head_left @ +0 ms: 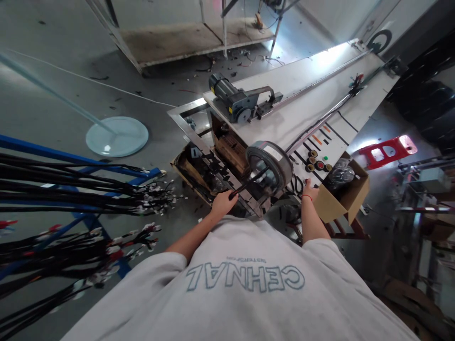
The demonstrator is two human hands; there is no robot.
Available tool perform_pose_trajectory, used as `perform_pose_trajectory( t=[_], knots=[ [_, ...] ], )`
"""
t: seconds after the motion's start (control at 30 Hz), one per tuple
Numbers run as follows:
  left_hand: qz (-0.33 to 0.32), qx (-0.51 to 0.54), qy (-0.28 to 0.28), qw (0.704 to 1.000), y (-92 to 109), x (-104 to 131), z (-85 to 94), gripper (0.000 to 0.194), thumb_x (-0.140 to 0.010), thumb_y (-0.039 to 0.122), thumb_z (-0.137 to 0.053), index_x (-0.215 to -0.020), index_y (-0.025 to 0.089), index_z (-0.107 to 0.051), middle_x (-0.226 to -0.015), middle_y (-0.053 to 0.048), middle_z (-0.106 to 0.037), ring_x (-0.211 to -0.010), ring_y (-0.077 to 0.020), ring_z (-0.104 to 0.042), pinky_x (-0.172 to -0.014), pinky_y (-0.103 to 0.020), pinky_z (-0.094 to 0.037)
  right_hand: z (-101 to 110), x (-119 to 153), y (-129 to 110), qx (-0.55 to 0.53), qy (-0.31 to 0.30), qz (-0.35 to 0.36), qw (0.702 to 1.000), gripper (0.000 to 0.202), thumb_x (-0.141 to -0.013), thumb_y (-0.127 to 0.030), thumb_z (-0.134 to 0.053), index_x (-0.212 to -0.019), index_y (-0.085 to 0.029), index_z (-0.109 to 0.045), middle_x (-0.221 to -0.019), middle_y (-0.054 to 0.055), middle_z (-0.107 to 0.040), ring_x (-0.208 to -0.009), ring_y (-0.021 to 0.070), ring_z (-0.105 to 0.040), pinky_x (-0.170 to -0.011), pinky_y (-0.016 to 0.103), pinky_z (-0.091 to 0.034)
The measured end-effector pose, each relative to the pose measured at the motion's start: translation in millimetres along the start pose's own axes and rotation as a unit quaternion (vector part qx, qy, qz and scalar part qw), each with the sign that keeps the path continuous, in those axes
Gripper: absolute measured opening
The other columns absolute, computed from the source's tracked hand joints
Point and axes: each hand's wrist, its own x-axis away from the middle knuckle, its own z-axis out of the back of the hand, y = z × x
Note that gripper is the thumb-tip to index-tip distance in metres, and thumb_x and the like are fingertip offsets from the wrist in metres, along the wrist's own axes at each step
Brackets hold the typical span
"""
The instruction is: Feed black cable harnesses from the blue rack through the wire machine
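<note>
My left hand is closed round a black wire harness at the near end of the white bench. The harness runs from my fist towards a ring-shaped taping machine, which has a pale label on top, and passes into its central opening. My right hand, with a red string at the wrist, is at the bench's near right edge. One of its fingers stretches forward beside a small dark object that I cannot make out. Black tape rolls lie just beyond it, close to a red button and a green button.
The long white bench carries a motor. An open cardboard box stands right of my right hand. Harnesses hang from a blue rack at left. A red stool is farther right.
</note>
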Motion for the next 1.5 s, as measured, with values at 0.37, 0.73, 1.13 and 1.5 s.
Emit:
perform_pose_trajectory(
  t=[0.37, 0.73, 1.13, 1.5],
  knots=[
    [0.017, -0.017, -0.007, 1.0, -9.4, 5.5, -1.7, 0.037, -0.089, 0.04, -0.048, -0.101, 0.014, -0.072, -0.098, -0.012, -0.074, -0.092, -0.025, -0.068, -0.078, -0.028, -0.047, -2.9, -3.1, 2.7, -0.004, -0.011, -0.005, 1.0, 0.073, -0.082, -0.072, -0.049, -0.12, -0.009, -0.053, -0.123, 0.027, -0.059, -0.117, 0.0377, -0.057, -0.098, 0.047, -0.045],
    [0.019, 0.006, 0.001, 1.0, -9.5, 6.0, -1.3, 0.034, -0.091, 0.037, -0.047, -0.096, 0.015, -0.072, -0.095, -0.011, -0.075, -0.087, -0.0234, -0.068, -0.075, -0.027, -0.047, -2.8, -1.5, 1.8, 0.001, -0.006, 0.0, 1.0, 0.073, -0.083, -0.073, -0.046, -0.117, -0.009, -0.053, -0.122, 0.027, -0.059, -0.117, 0.0364, -0.058, -0.096, 0.044, -0.047],
    [0.014, 0.0, 0.008, 1.0, -9.7, 6.7, -2.7, 0.037, -0.091, 0.038, -0.045, -0.098, 0.014, -0.072, -0.096, -0.011, -0.075, -0.088, -0.0233, -0.068, -0.077, -0.027, -0.047, -1.5, -1.1, 1.9, -0.01, -0.009, -0.001, 1.0, 0.073, -0.082, -0.073, -0.049, -0.117, -0.009, -0.053, -0.123, 0.027, -0.059, -0.117, 0.0367, -0.058, -0.097, 0.044, -0.046],
    [0.013, 0.015, 0.023, 1.0, -12.0, 5.5, -5.2, 0.038, -0.091, 0.041, -0.046, -0.097, 0.015, -0.072, -0.091, -0.011, -0.074, -0.085, -0.0233, -0.067, -0.074, -0.027, -0.045, -1.5, 1.0, 0.4, -0.015, 0.005, -0.008, 1.0, 0.071, -0.084, -0.075, -0.04, -0.112, -0.011, -0.055, -0.118, 0.026, -0.062, -0.113, 0.0368, -0.061, -0.093, 0.048, -0.049]
  ],
)
